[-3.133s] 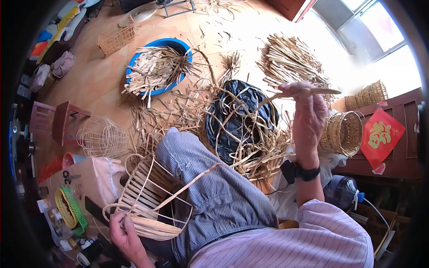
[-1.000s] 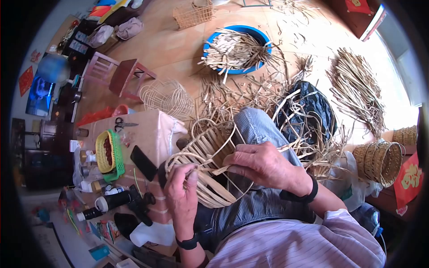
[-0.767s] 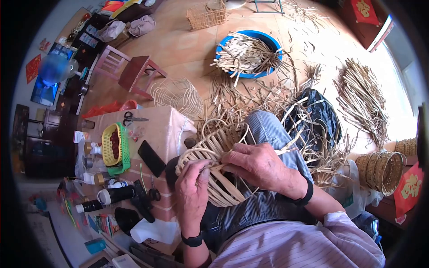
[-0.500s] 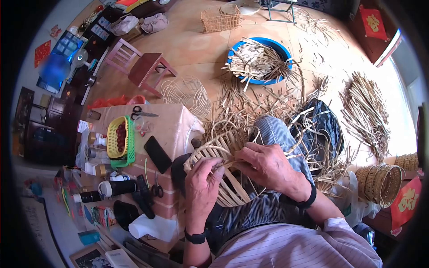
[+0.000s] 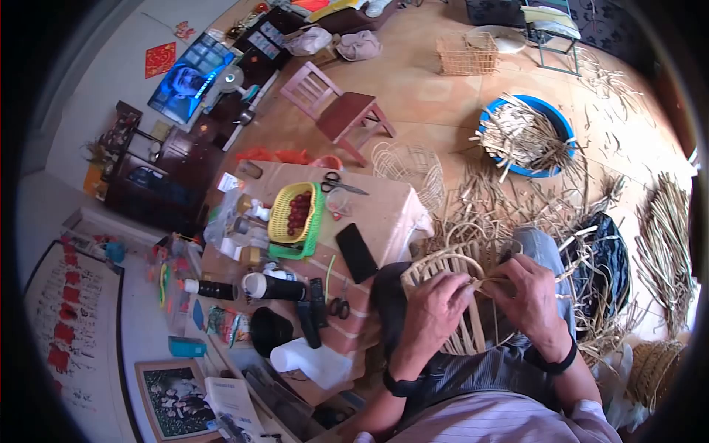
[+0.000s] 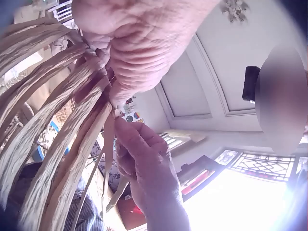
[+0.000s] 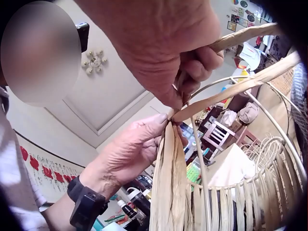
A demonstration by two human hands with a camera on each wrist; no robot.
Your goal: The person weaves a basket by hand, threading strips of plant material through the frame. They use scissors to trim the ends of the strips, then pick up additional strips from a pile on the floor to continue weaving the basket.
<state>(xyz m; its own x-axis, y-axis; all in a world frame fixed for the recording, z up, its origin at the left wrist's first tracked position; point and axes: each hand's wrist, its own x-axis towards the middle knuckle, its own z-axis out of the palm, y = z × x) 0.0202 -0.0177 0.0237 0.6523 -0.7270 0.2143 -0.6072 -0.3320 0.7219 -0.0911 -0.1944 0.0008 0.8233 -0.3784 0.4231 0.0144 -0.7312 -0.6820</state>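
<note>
In the lap rests a half-woven basket (image 5: 467, 336), its wall wrapped in dried flat plant strips over a pale frame. My left hand (image 5: 436, 314) pinches the basket's rim where the strips meet, with the thumb and fingertips close together. Right beside it, my right hand (image 5: 528, 299) pinches a dried strip at that same rim. The right wrist view shows the loose strip (image 7: 236, 94) running out from the rim past bare frame rods (image 7: 276, 120). In the left wrist view, wrapped strips (image 6: 62, 106) fan down from the fingers, and the fingertips hide the exact crossing.
Left of the lap stands a covered table (image 5: 391, 210) with a phone (image 5: 356, 252), scissors (image 5: 343, 184) and a yellow basket (image 5: 281, 221) of red fruit. A blue tub (image 5: 567, 136) of strips, a chair (image 5: 347, 114) and a black plastic bag (image 5: 609, 258) stand beyond.
My right hand has come down from the far right with a strip to the basket rim beside my left hand. The head view has swung left, showing more of the table.
</note>
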